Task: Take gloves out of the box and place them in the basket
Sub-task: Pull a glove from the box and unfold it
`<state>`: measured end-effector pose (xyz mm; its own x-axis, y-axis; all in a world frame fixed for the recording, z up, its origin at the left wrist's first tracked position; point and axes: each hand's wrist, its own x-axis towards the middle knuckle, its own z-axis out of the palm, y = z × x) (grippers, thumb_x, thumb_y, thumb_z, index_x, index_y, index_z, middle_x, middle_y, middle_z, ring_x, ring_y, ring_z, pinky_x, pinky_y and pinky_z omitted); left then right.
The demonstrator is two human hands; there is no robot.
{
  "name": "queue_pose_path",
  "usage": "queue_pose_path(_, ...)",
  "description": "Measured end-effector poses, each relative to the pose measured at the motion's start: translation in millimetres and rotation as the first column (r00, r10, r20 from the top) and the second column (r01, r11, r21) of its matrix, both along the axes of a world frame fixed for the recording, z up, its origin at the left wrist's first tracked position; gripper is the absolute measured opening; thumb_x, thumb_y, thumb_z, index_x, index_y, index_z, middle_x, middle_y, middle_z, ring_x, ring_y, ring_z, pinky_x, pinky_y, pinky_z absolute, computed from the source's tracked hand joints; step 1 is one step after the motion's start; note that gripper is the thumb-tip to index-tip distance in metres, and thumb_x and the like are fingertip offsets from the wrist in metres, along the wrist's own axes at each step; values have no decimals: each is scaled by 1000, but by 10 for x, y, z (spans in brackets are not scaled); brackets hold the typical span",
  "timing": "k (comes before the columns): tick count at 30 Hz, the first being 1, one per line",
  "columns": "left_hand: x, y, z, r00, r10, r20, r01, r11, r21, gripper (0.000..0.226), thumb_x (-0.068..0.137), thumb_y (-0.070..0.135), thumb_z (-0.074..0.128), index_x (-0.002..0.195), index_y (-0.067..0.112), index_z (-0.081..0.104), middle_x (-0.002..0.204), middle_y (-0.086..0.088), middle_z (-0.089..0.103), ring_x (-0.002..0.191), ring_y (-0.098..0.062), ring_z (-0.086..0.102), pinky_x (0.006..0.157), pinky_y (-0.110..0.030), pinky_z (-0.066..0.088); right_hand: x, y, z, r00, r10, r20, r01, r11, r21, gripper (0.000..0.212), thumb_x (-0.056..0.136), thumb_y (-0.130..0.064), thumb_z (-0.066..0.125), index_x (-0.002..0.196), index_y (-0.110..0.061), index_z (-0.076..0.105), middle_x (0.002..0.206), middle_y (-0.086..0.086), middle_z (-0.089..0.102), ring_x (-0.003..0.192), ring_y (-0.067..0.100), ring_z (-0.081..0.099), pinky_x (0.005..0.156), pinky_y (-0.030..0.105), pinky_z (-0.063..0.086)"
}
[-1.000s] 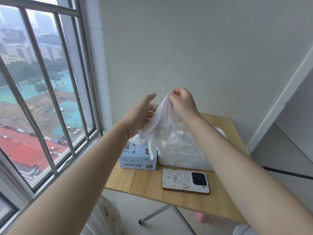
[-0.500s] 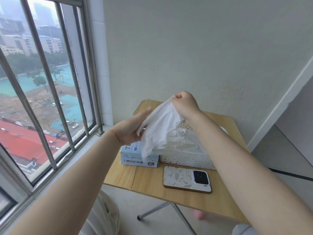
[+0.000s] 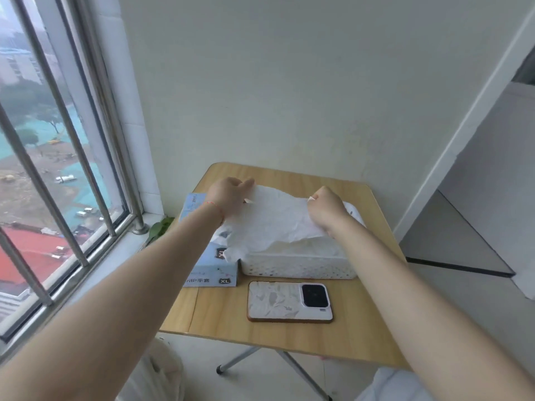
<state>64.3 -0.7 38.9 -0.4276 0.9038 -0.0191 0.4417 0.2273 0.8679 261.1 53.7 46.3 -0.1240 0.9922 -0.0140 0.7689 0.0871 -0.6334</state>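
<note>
Wood table point(image 3: 220, 314) by window | left hand point(image 3: 228, 195) and right hand point(image 3: 325, 208) both pinch glove point(image 3: 275, 221) over basket point(image 3: 298, 266) | floppy end may drape onto box point(image 3: 211, 273)

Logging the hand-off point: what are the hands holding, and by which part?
Both hold one white glove over the basket: left hand its left edge, right hand its right.

I see a phone point(image 3: 290, 302) lying flat on my small wooden table point(image 3: 231, 322). A window with metal bars point(image 3: 84, 157) is on my left, green leaves point(image 3: 160, 228) just beside it.
</note>
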Motion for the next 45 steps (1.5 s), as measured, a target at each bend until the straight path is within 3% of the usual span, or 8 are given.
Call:
queue_pose_path(4, 355, 126, -43, 911, 214, -354, -127, 959, 254, 28, 98, 37, 44, 112, 18, 60, 113, -5, 58, 106, -27, 53, 92, -38, 41, 275, 67, -85, 996, -86, 17, 85, 996, 36, 31, 102, -12, 34, 130, 1, 40, 121, 16, 57, 99, 29, 55, 73, 29, 37)
queue_pose_path(8, 692, 58, -217, 777, -224, -589, 318, 946, 60, 36, 99, 46, 42, 123, 22, 57, 127, -4, 55, 116, -26, 52, 99, -44, 42, 379, 114, -214, 995, -103, 21, 102, 994, 37, 35, 103, -11, 30, 136, 3, 32, 126, 16, 56, 105, 30, 57, 72, 31, 38)
queue_pose_path(11, 809, 16, -396, 627, -452, -634, 391, 887, -246, 50, 101, 49, 35, 143, 23, 39, 148, -3, 40, 135, -25, 37, 110, -44, 30, 395, 147, -300, 995, -88, 51, 85, 995, 60, 35, 103, -11, 32, 135, 2, 33, 124, 17, 58, 105, 32, 58, 71, 31, 38)
queue_pose_path(20, 672, 144, -538, 494, -576, -651, 375, 817, -438, 91, 80, 86, 33, 154, 39, 9, 164, 7, 7, 152, -20, 1, 118, -59, 6, 575, 124, -315, 875, -42, 483, -109, 953, 281, 52, 90, 7, 40, 140, -1, 26, 98, 13, 59, 64, 22, 48, 43, 28, 27)
queue_pose_path(25, 669, 193, -568, 426, -637, -642, 384, 770, -510, 88, 88, 67, 51, 155, 36, 3, 164, 5, 2, 151, -20, -3, 120, -55, 6, 612, 94, -371, 806, 0, 592, -201, 940, 275, 46, 84, 11, 48, 126, -3, 38, 88, 10, 46, 48, 15, 33, 40, 28, 23)
queue_pose_path(35, 683, 123, -487, 576, -503, -644, 422, 858, -292, 94, 77, 84, 41, 154, 34, 18, 163, 4, 15, 151, -19, 9, 121, -54, 5, 658, 32, -270, 719, -46, 694, -239, 921, 308, 31, 84, 6, 53, 113, -5, 51, 116, 12, 48, 66, 19, 54, 50, 30, 34)
queue_pose_path(41, 312, -83, -209, 765, -145, -628, 264, 959, 100, 48, 102, 49, 35, 144, 28, 42, 153, 3, 38, 141, -22, 33, 120, -46, 15, 45, -59, -79, 846, 66, 529, -310, 868, 389, 6, 93, -4, 46, 96, -8, 49, 103, 10, 47, 55, 23, 40, 44, 28, 22)
queue_pose_path(45, -270, -391, -253, 882, 5, -471, 60, 991, 123, 44, 98, 27, 48, 142, 23, 45, 148, -3, 42, 135, -26, 39, 114, -44, 28, -675, -194, -148, 902, 337, 269, -416, 845, 336, 19, 96, -20, 43, 92, -8, 57, 98, 5, 51, 81, 26, 53, 62, 32, 42)
